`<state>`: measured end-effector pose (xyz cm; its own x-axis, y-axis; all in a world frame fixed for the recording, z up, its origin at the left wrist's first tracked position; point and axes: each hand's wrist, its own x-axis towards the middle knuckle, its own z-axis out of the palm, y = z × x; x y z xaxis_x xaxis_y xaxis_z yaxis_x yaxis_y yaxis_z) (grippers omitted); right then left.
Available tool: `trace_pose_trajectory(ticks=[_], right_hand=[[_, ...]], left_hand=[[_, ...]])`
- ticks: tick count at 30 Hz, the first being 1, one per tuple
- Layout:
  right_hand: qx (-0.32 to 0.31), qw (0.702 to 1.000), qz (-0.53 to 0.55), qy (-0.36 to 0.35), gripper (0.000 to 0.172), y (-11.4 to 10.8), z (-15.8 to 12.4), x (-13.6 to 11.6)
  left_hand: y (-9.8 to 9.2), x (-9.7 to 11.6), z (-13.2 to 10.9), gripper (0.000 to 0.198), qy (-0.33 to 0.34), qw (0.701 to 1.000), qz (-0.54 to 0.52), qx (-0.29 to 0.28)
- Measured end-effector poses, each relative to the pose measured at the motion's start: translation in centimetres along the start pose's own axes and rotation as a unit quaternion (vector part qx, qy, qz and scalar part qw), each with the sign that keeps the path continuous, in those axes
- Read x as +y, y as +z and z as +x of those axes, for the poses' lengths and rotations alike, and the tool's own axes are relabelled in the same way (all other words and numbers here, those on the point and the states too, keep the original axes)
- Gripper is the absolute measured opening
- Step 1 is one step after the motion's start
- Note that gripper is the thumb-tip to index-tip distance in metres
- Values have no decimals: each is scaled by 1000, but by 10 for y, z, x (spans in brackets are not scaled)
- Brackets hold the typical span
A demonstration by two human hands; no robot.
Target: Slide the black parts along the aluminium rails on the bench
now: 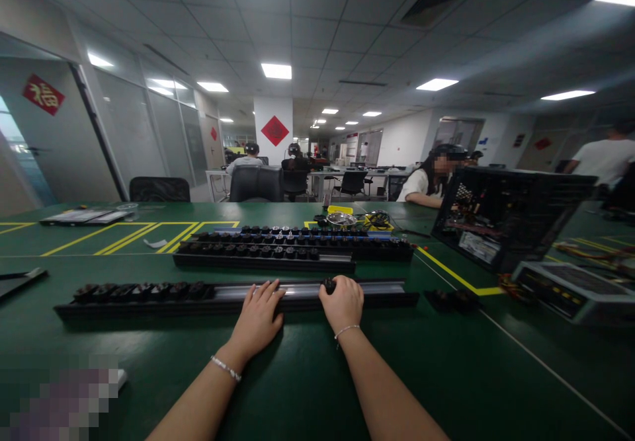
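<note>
A long black rail [297, 303] with a silvery channel lies across the table before me. Along its left part sit several small black modules [141, 291] in a row. My left hand [258, 319] rests flat on the rail near its middle, fingers stretched out and holding nothing. Farther right, my right hand [343, 302] has its fingers curled round a small round black module [328, 285] at the channel. The underside of that module is hidden, so I cannot tell whether it touches the channel.
Behind lie more rails [262, 264] bearing black modules. At right stand an open computer case [496, 216] and a power supply [575, 289]; dark parts [451, 300] lie near the rail's right end. A person [421, 180] sits beyond the table. A yellow tray [340, 210] is at the back.
</note>
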<state>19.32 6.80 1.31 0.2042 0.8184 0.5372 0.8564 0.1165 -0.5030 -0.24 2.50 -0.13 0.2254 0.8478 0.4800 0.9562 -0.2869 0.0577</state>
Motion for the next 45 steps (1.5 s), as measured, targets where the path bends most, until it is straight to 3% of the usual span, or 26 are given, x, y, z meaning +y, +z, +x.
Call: trace_pose_trajectory(ticks=[13, 45], right_hand=[[-47, 998, -33, -13, 16, -13, 8, 9], [-15, 999, -36, -2, 18, -16, 13, 36]], left_hand=[[-2, 2, 1, 43, -4, 1000, -7, -5], [2, -3, 0, 29, 6, 1000, -5, 12]])
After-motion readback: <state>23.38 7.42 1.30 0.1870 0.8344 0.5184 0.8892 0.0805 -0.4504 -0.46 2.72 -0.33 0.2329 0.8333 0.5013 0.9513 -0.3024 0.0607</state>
